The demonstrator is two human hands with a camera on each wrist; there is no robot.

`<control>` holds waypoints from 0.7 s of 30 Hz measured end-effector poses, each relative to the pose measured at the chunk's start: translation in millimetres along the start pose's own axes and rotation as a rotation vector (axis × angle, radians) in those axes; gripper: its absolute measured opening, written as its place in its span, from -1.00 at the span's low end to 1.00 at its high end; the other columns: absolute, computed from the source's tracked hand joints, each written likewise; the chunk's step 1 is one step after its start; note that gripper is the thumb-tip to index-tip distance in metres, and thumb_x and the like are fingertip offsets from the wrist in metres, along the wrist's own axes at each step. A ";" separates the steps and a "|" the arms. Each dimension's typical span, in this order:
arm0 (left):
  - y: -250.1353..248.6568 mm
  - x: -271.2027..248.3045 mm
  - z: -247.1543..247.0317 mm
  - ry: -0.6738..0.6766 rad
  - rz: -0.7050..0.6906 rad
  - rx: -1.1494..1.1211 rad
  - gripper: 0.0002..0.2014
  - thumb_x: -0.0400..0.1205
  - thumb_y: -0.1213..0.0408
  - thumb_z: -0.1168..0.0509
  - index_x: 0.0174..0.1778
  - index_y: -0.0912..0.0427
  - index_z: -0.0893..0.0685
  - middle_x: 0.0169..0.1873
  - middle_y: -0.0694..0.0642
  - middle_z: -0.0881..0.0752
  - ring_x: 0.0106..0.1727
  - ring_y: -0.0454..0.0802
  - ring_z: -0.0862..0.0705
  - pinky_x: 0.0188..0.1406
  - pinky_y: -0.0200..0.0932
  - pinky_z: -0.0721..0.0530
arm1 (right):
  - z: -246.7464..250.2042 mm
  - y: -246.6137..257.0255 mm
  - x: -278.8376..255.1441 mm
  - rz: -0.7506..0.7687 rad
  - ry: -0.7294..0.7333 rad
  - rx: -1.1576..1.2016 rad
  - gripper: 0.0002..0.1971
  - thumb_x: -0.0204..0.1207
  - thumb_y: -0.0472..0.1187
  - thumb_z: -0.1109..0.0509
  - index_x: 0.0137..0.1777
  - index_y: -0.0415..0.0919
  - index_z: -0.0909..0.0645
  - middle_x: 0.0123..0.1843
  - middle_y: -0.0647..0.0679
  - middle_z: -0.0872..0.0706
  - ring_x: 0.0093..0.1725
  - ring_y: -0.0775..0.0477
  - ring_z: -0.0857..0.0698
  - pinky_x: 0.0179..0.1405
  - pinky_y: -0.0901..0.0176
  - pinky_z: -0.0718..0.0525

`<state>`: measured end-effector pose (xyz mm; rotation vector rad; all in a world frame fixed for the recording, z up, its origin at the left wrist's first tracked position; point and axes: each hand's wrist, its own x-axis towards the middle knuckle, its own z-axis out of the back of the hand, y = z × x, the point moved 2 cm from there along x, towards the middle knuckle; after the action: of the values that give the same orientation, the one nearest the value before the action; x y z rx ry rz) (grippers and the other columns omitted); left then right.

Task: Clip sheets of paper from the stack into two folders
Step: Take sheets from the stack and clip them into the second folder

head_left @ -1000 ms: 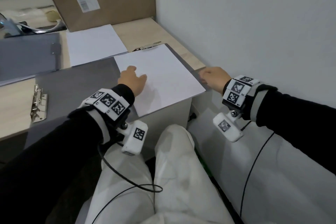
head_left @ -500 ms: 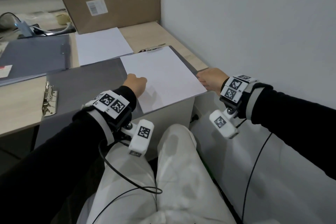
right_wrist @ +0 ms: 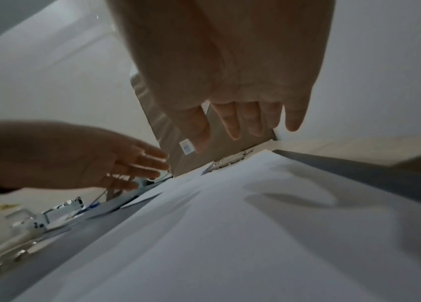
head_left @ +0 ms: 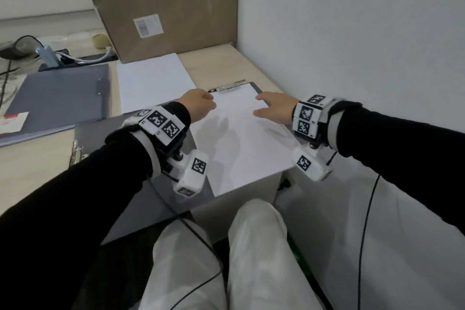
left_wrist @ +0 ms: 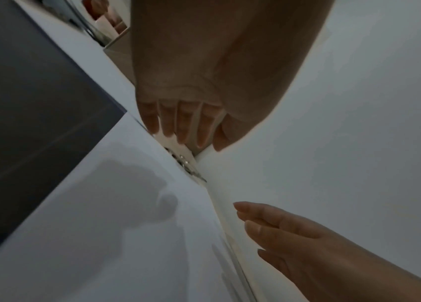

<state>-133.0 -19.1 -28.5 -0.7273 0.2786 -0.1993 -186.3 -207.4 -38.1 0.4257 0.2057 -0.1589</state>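
A grey folder lies open at the desk's front edge. A white sheet covers its right half, its far edge at a metal clip. My left hand hovers over the sheet's far left corner, its straight fingers reaching the clip and holding nothing. My right hand floats over the far right corner with its fingers spread, casting shadows on the sheet. The paper stack lies behind the folder. A second, closed folder sits at the left.
A large cardboard box stands against the wall behind the stack. A loose metal lever clip lies at the open folder's left edge. Cables and small devices crowd the far left. The wall runs close along the right.
Both hands moved forward to the sheet's far end. The right hand left the folder's right edge; the left hand uncurled and went from the sheet's left side to the clip.
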 end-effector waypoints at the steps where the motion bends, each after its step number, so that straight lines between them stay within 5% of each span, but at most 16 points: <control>1: -4.7 9.7 3.9 0.024 -0.019 0.013 -0.60 0.67 0.28 -0.19 0.45 0.21 -0.52 0.45 0.14 -0.52 0.45 0.11 -0.50 0.45 -0.10 -0.46 | -1.5 6.3 12.2 0.023 0.016 -0.028 -0.36 0.65 0.02 -0.20 0.66 -0.20 -0.15 0.72 -0.05 -0.10 0.65 -0.10 -0.23 0.55 0.12 -0.22; 7: -13.9 66.2 12.2 0.096 -0.089 0.042 -0.64 0.67 0.31 -0.20 0.40 0.21 -0.56 0.41 0.13 -0.57 0.44 0.08 -0.52 0.46 -0.08 -0.48 | -23.7 21.5 71.9 0.075 0.061 -0.271 -0.08 0.51 0.40 -0.07 0.68 -0.21 0.04 0.70 -0.17 -0.04 0.70 -0.28 0.13 0.65 -0.24 0.02; 12: -21.6 104.7 6.1 0.148 -0.128 0.066 -0.62 0.66 0.33 -0.21 0.41 0.19 -0.55 0.41 0.10 -0.59 0.43 0.04 -0.54 0.46 -0.15 -0.45 | -47.6 13.1 88.4 0.014 0.158 -0.182 -0.18 0.57 0.38 0.12 0.70 -0.04 0.20 0.73 -0.02 0.25 0.71 -0.15 0.27 0.64 -0.21 0.19; 16: -32.7 127.5 -0.7 0.228 -0.167 0.125 -0.58 0.68 0.31 -0.20 0.49 0.16 -0.48 0.47 0.05 -0.53 0.50 -0.01 -0.47 0.41 -0.27 -0.33 | -59.4 5.6 97.2 0.014 0.189 -0.168 -0.13 0.50 0.44 0.04 0.69 0.05 0.26 0.72 0.05 0.32 0.69 -0.11 0.34 0.64 -0.23 0.27; 21: -40.7 155.5 -19.6 0.321 -0.172 0.198 -0.55 0.71 0.29 -0.11 0.57 0.10 -0.38 0.55 0.04 -0.43 0.57 0.01 -0.39 0.59 -0.12 -0.28 | -64.6 6.9 98.6 0.035 0.134 -0.178 -0.09 0.51 0.40 -0.08 0.70 0.02 0.24 0.73 0.00 0.29 0.70 -0.16 0.32 0.62 -0.18 0.26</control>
<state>4.2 -103.8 -43.0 -0.5211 0.4947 -0.5022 -100.2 -184.6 -115.6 0.2630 0.3416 -0.0771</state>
